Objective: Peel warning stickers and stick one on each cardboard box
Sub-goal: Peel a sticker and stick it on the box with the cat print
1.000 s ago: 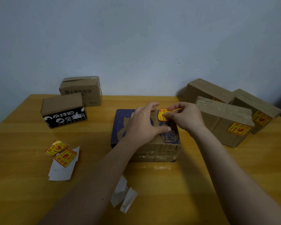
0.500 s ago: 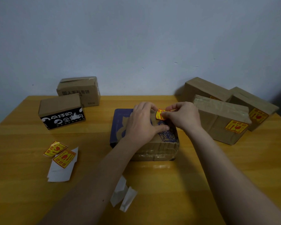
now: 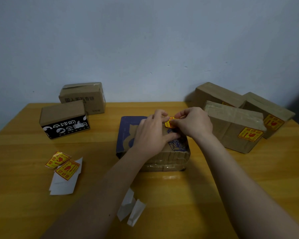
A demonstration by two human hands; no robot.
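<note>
A flat cardboard box with blue print (image 3: pixel 126 133) lies in the middle of the wooden table (image 3: pixel 205 187). Above its top, both hands meet on a yellow-and-red warning sticker (image 3: pixel 168 123). My right hand (image 3: pixel 193 123) pinches the sticker between thumb and fingers. My left hand (image 3: pixel 152 133) rests on the box with its fingertips at the sticker's left edge. Two more stickers (image 3: pixel 64 163) lie on white backing paper at the left. Two boxes without visible stickers, a black-printed one (image 3: pixel 64 119) and a brown one (image 3: pixel 84 97), stand at the back left.
Three brown boxes stand at the back right; the front one (image 3: pixel 231 128) and the right one (image 3: pixel 269 111) carry yellow stickers. Peeled white backing scraps (image 3: pixel 130 207) lie near the front, between my forearms. A pale wall rises behind the table.
Both hands have kept hold of the sticker and brought it slightly lower toward the box top. The view has shifted a little.
</note>
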